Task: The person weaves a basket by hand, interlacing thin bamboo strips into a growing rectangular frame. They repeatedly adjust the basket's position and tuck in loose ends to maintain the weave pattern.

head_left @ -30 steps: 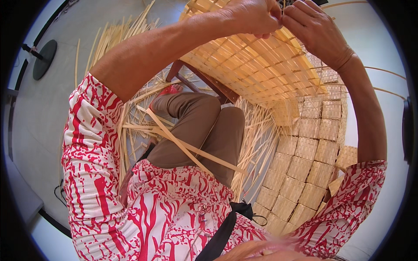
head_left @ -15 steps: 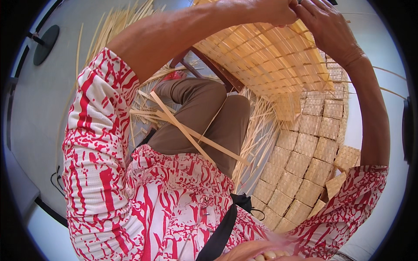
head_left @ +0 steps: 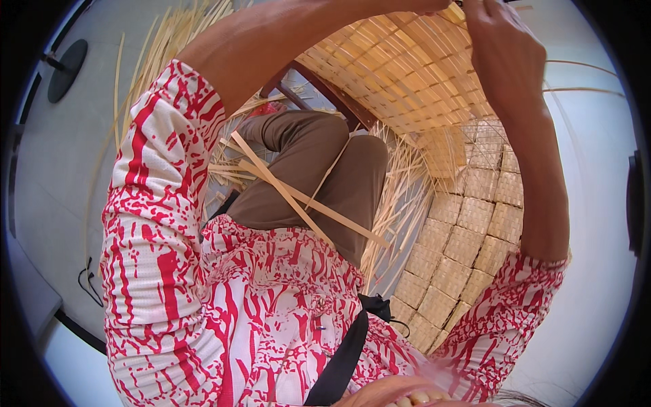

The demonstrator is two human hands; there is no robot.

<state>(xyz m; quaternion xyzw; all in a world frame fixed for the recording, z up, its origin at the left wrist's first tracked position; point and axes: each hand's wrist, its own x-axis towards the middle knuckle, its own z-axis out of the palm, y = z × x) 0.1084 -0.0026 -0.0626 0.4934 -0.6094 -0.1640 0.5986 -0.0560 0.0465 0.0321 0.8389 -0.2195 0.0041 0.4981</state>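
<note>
Woven-strip panel (head_left: 400,68): upper middle, slanting beyond the knees, its right edge behind the right hand.
Left hand (head_left: 432,5): at the panel's top, mostly cropped; cannot tell what its fingers grasp.
Right hand (head_left: 505,51): near the left; fingertips out of view, grip cannot be told.
Lap: two flat strips (head_left: 352,225) cross over brown trousers (head_left: 359,176).
Beyond, rightward: rows of woven squares (head_left: 447,234).

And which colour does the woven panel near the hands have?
Golden yellow; the woven panel shows best in the head view.
</note>
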